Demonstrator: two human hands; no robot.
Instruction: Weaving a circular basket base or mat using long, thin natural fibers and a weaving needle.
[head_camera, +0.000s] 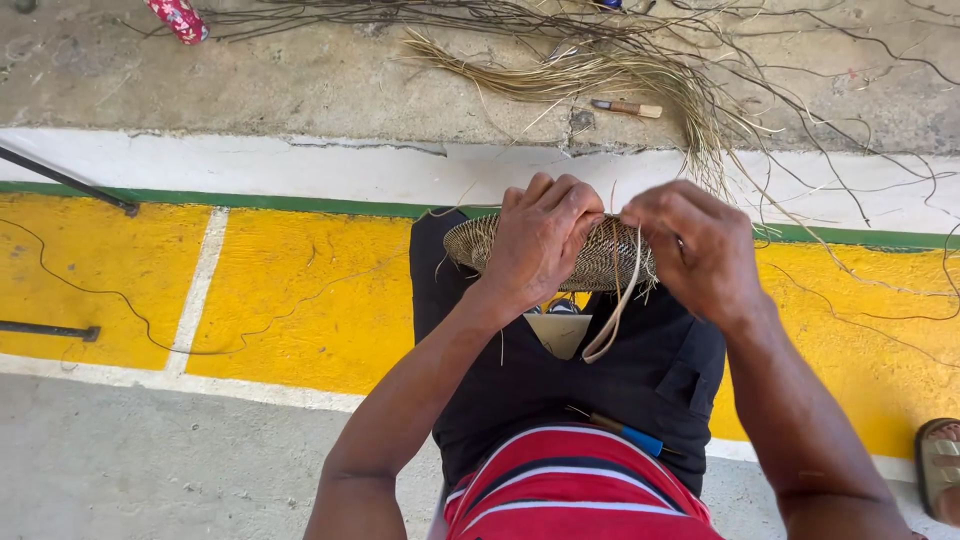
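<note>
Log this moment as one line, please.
left hand: grips round woven fibre basket | right hand: pinches pale flat weaving strip at rim | lap: blue-handled tool

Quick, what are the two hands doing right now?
Left hand: closed on the woven basket, gripping its rim.
Right hand: closed, pinching a pale strip at the basket's edge.

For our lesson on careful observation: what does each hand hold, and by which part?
The left hand grips the woven basket over its near rim. The right hand pinches a pale weaving strip near its upper end, at the rim.
</note>
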